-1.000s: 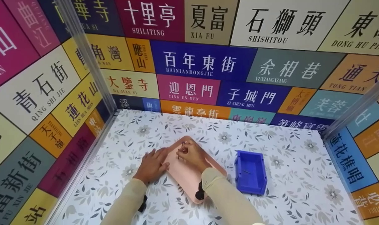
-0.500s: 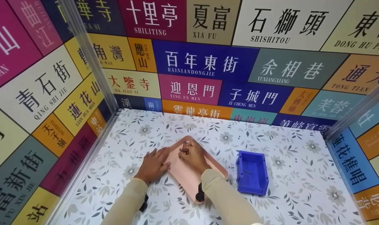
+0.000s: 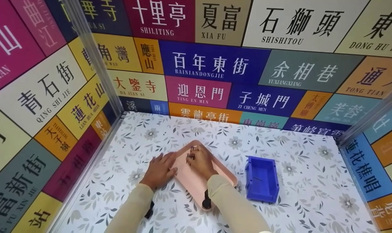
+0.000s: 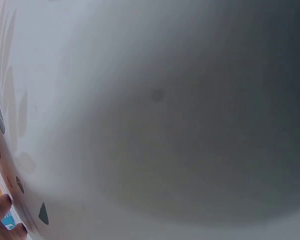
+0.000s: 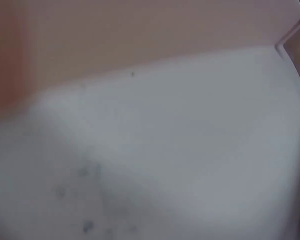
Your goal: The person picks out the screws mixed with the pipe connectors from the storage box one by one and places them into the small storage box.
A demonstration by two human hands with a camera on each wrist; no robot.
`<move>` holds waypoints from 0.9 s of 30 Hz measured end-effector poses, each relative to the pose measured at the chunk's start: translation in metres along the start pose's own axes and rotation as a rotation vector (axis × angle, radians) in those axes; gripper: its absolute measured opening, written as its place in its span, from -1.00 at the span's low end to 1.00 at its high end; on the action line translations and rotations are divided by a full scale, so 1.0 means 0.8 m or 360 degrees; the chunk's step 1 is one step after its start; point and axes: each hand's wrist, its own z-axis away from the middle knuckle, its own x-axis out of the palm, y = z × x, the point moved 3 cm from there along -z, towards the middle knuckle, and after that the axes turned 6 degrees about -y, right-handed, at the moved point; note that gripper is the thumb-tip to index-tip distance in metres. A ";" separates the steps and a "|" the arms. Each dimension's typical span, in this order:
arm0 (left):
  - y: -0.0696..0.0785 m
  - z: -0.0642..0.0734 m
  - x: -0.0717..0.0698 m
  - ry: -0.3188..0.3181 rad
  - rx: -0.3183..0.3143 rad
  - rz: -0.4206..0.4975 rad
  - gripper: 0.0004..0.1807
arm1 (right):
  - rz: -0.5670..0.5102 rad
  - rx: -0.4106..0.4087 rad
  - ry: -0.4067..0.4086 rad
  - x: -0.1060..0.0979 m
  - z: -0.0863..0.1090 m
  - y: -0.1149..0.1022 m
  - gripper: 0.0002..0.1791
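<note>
A pink tray lies slanted on the flowered table. My left hand rests along its left edge, fingers extended and thumb at the rim. Over the tray's far end, my right hand has its fingers curled and pinches a small dark object. Most of that object is hidden by the fingers, and its kind cannot be made out. In the left wrist view only a few fingertips show at the lower left corner. The right wrist view is mostly a blurred pale surface.
To the right of the tray stands a blue plastic bin. Inside it lies a thin, dark, pin-like piece. Sign-printed walls close off the back and both sides of the flowered tabletop.
The head view has shifted slightly, so everything sits a little farther right. The right fingers have moved only a little around the small dark object. The left hand stays on the tray edge.
</note>
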 end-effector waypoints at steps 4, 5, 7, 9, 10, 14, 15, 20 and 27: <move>0.000 -0.001 -0.002 -0.0009 0.0007 0.0009 -0.26 | 0.0055 0.0013 -0.0017 -0.003 -0.001 0.000 -0.86; 0.000 -0.001 -0.003 -0.0012 0.0003 0.0013 -0.26 | 0.0062 0.0018 -0.0022 -0.004 -0.001 0.000 -0.83; 0.000 -0.002 -0.003 -0.0028 -0.0015 -0.0009 -0.26 | 0.0051 0.0025 -0.0049 -0.005 -0.002 0.000 -0.79; 0.000 -0.002 -0.002 -0.0034 -0.0027 -0.0015 -0.25 | 0.0049 0.0024 -0.0069 -0.005 -0.002 0.000 -0.77; 0.000 -0.002 -0.001 -0.0043 -0.0036 -0.0015 -0.25 | 0.0053 0.0019 -0.0077 -0.005 -0.002 0.000 -0.78; 0.000 -0.001 0.002 -0.0059 -0.0059 -0.0003 -0.25 | 0.0077 -0.0022 -0.0085 -0.003 0.001 0.000 -0.83; 0.000 -0.001 0.003 -0.0064 -0.0064 -0.0001 -0.25 | 0.0089 -0.0042 -0.0083 -0.002 0.001 0.000 -0.84; 0.000 0.000 0.005 -0.0077 -0.0072 0.0009 -0.25 | 0.0175 -0.0157 -0.0048 -0.003 0.002 0.001 -0.84; -0.002 -0.002 0.004 -0.0033 -0.0048 -0.0012 -0.25 | 0.0031 -0.0064 -0.0087 -0.013 -0.003 -0.001 -0.84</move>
